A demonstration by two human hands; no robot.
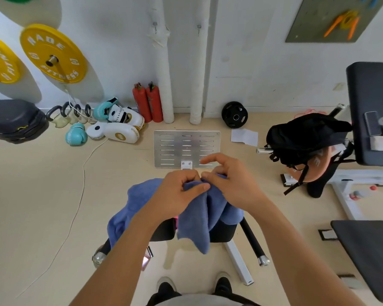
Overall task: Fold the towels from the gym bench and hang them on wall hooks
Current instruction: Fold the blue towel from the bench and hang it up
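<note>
From the head view, both hands meet in front of the person at the top edge of a blue towel (199,217). The left hand (179,191) has its fingers (189,177) curled over the cloth and its thumb laid flat across the bunched edge, gripping it. The right hand (232,184) pinches the same edge just beside the left, its lower fingers tucked into the fabric while its forefinger sticks out free above. The towel hangs from that grip in loose folds, 1 long flap dropping down the middle and another part spreading left, draped over the dark padded surface (221,234) below the hands. A bit of pink shows between the towel and the pad. On the white wall ahead, 2 small hooks (155,26) sit side by side, well above the hands. Past the hands on the floor (42,195) lies a slotted metal plate (186,146). Left of it are boxing gloves (76,134) and 2 red extinguishers (147,102) by the wall, with yellow weight plates (53,54) mounted higher. A black bag (305,138) sits to the right, against another bench (372,111). The person's 2 shoes (222,283) show at the bottom.
</note>
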